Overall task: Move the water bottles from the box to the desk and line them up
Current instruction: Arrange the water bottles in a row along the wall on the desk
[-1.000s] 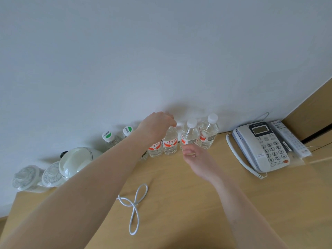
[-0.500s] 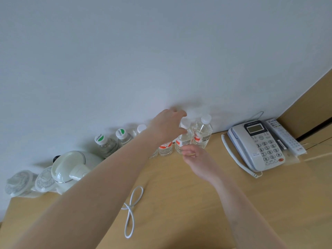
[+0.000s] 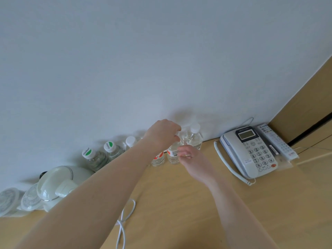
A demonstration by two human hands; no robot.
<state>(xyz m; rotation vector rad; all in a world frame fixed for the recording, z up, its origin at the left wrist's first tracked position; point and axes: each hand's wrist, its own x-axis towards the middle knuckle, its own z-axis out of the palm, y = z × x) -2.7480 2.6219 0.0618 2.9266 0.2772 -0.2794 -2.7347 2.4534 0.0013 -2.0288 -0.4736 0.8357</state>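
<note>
Now left hand grips bottle top; right hand fingers curled, grasp unclear.

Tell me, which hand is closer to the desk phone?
The right hand: it hovers just left of the phone. The left hand is farther left, over the bottle tops.

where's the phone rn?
Head view: the phone sits on the desk at the right, against the wall, with a remote control right beside it and the water bottles to its left.
</note>
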